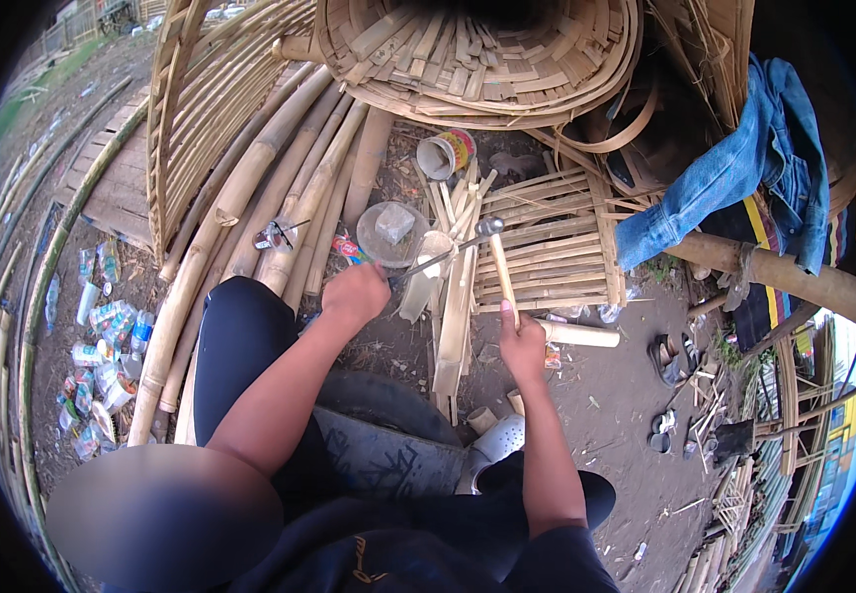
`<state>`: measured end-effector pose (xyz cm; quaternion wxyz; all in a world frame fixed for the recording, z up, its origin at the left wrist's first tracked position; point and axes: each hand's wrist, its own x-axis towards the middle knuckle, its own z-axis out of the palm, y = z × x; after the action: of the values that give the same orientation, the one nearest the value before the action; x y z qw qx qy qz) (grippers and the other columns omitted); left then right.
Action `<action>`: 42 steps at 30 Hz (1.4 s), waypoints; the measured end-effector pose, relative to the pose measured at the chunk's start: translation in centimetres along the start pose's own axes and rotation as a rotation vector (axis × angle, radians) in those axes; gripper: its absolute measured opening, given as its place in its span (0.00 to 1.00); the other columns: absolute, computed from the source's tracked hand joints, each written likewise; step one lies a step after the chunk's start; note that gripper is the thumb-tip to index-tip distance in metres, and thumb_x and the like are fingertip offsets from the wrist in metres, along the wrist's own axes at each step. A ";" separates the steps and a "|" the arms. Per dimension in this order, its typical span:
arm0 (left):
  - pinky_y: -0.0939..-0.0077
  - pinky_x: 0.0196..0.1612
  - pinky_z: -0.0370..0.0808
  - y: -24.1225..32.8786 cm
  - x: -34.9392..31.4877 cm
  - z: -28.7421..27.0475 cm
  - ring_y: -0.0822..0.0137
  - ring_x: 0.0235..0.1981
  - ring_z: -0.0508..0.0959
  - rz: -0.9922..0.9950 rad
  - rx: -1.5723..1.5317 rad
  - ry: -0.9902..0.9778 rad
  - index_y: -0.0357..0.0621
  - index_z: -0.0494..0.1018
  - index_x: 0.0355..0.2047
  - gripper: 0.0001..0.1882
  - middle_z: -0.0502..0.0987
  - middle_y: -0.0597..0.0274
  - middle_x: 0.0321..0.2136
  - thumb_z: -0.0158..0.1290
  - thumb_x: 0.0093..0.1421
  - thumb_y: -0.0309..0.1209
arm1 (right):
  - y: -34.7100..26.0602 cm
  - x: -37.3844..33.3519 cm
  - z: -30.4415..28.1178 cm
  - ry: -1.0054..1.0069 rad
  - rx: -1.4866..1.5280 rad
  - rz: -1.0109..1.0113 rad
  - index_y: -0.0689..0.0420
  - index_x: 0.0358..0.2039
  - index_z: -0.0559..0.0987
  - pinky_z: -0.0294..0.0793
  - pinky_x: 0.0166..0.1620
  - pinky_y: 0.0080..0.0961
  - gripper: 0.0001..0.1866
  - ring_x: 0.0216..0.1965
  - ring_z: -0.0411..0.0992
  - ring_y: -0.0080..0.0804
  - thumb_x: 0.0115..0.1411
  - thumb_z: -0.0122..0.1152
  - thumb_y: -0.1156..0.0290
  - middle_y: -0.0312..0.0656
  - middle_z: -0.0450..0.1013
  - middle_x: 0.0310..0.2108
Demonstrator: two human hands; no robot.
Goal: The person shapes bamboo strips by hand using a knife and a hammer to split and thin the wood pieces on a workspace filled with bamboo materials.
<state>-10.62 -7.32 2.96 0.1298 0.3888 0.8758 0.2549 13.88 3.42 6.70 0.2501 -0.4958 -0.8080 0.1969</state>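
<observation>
My left hand (357, 296) is closed round the near end of a long, thin metal tool (435, 264); whether it is a blade or a rod I cannot tell. It slants up to the right, across split bamboo pieces (456, 321). In my right hand (523, 346) is a hammer (502, 265), gripped low on its pale wooden handle. Its metal head is over the far end of the tool, and whether they touch is unclear. Left of the bamboo pieces, a round dish (379, 245) bears a grey block (393, 223).
Beyond the hands are a large woven bamboo basket (507, 94), a printed tub (446, 154) and a slatted bamboo panel (556, 242). Long bamboo poles (250, 188) lie on the left, near plastic litter (112, 326). A denim garment (734, 163) hangs right; sandals (667, 361) lie below.
</observation>
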 end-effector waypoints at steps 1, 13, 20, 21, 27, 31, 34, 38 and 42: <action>0.54 0.43 0.76 -0.4 0.0 0.4 0.45 0.35 0.80 -0.007 -0.010 -0.004 0.37 0.77 0.28 0.25 0.79 0.41 0.30 0.35 0.65 0.41 | -2.8 0.3 -1.9 0.053 0.120 -0.063 0.66 0.18 0.69 0.61 0.23 0.33 0.29 0.16 0.60 0.27 0.65 0.50 0.52 0.42 0.60 0.11; 0.55 0.43 0.76 1.2 -1.2 -0.9 0.46 0.36 0.80 0.101 0.081 -0.132 0.36 0.78 0.31 0.25 0.79 0.41 0.30 0.34 0.65 0.40 | 7.5 0.0 6.4 -0.109 0.012 0.159 0.69 0.26 0.78 0.71 0.38 0.47 0.34 0.32 0.73 0.63 0.64 0.43 0.46 0.66 0.71 0.24; 0.56 0.45 0.75 -1.6 -0.2 0.6 0.48 0.38 0.79 0.028 0.069 -0.055 0.39 0.78 0.32 0.22 0.79 0.43 0.33 0.36 0.63 0.39 | 2.3 0.8 4.1 -0.072 0.133 0.224 0.67 0.25 0.78 0.71 0.35 0.42 0.30 0.27 0.73 0.58 0.64 0.46 0.48 0.62 0.72 0.21; 0.56 0.45 0.75 -1.1 -0.4 0.3 0.48 0.38 0.79 0.026 0.059 -0.057 0.39 0.77 0.31 0.22 0.79 0.43 0.33 0.36 0.63 0.39 | 2.3 0.5 3.6 -0.070 0.114 0.206 0.68 0.24 0.78 0.70 0.34 0.41 0.31 0.25 0.73 0.55 0.64 0.46 0.48 0.60 0.71 0.20; 0.56 0.47 0.74 -0.4 -0.1 0.5 0.48 0.40 0.79 -0.018 0.032 -0.079 0.38 0.78 0.32 0.22 0.79 0.43 0.35 0.36 0.63 0.38 | 3.3 0.4 3.8 -0.075 -0.027 0.196 0.69 0.22 0.76 0.68 0.30 0.40 0.32 0.19 0.69 0.48 0.64 0.47 0.49 0.57 0.70 0.17; 0.54 0.47 0.73 0.0 -0.5 -0.3 0.45 0.40 0.78 -0.037 0.010 -0.110 0.35 0.77 0.32 0.23 0.78 0.41 0.35 0.35 0.63 0.38 | -1.0 1.9 -0.5 0.116 0.170 0.010 0.65 0.16 0.69 0.62 0.23 0.35 0.31 0.14 0.61 0.35 0.66 0.47 0.50 0.43 0.63 0.12; 0.53 0.47 0.73 -0.8 -0.5 -0.8 0.44 0.40 0.78 -0.059 -0.005 -0.093 0.34 0.76 0.32 0.23 0.78 0.40 0.35 0.35 0.63 0.38 | -6.2 3.3 -4.8 0.249 0.538 -0.197 0.60 0.17 0.64 0.55 0.18 0.26 0.28 0.14 0.56 0.21 0.67 0.46 0.50 0.30 0.56 0.12; 0.53 0.48 0.73 0.0 -0.5 -1.2 0.45 0.41 0.78 -0.055 0.002 -0.111 0.35 0.77 0.33 0.22 0.78 0.40 0.35 0.36 0.63 0.38 | -1.5 3.6 -1.3 0.284 0.847 -0.364 0.61 0.19 0.66 0.60 0.20 0.26 0.29 0.15 0.61 0.26 0.66 0.45 0.48 0.35 0.62 0.14; 0.56 0.47 0.74 0.6 -0.6 0.1 0.47 0.41 0.78 0.030 0.072 -0.165 0.39 0.78 0.35 0.23 0.78 0.43 0.37 0.34 0.64 0.39 | 8.3 0.1 7.0 -0.159 -0.183 0.143 0.70 0.26 0.76 0.71 0.33 0.40 0.32 0.26 0.73 0.57 0.65 0.45 0.48 0.61 0.73 0.23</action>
<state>-9.83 -7.45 3.22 0.1839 0.4258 0.8648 0.1923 15.43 6.60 -3.54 0.1243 -0.5556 -0.8025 0.1786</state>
